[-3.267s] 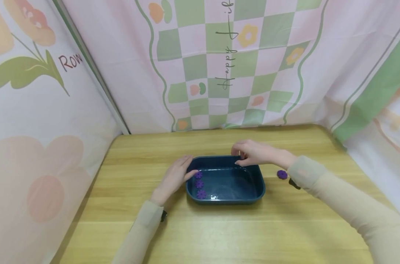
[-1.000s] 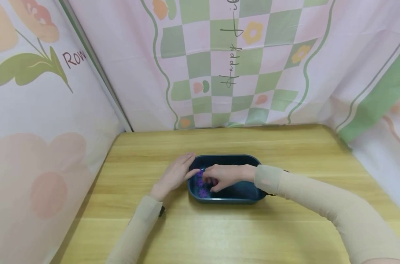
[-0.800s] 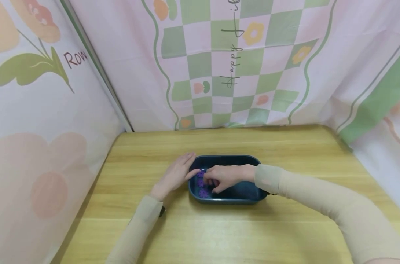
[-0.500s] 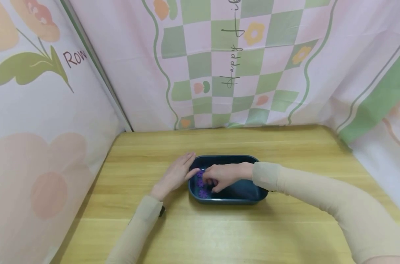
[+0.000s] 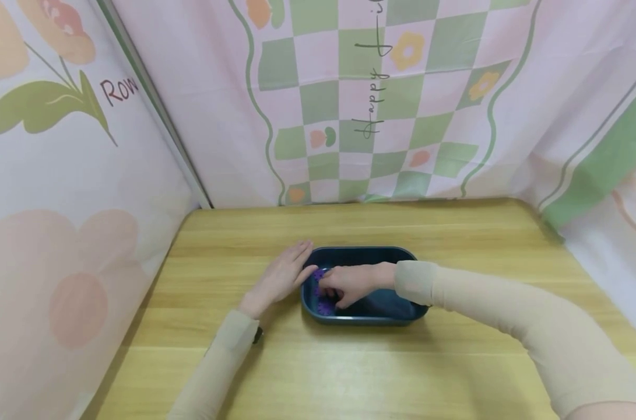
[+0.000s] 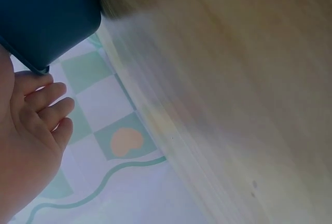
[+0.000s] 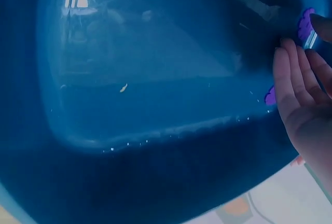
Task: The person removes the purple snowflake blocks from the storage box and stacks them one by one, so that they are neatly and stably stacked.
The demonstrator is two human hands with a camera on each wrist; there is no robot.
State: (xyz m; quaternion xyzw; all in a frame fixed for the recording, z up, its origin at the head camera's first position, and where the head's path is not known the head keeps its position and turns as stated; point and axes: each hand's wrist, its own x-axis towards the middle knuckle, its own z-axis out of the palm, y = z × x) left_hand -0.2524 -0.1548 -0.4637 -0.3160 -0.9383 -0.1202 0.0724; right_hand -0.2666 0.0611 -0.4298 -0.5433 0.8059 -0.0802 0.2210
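A dark blue rectangular tub [image 5: 365,320] stands on the table. My left hand [image 5: 278,277] lies along its left end, fingers extended outside and thumb over the rim; the left wrist view shows its fingertips by a corner of the tub [image 6: 46,16]. Inside, my right hand [image 5: 351,283] reaches down to the left end with bent fingers. Purple flower-shaped pieces sit there in a row, a far one [image 5: 319,273] and a near one [image 5: 325,307]. In the right wrist view, one purple piece [image 7: 306,24] is beside the right thumb; whether the fingers grip a piece is hidden.
The wooden table [image 5: 297,373] extends around the tub. A patterned curtain [image 5: 396,116] hangs behind it, and a printed cloth [image 5: 60,233] covers the left side. The right sleeve [image 5: 485,291] crosses the tub's right end and hides some tabletop.
Since 3.3 seconds ago, my right hand has moved from the tub's far rim to the flower pieces at its left end. Lately it has shifted slightly left. The left hand stays put.
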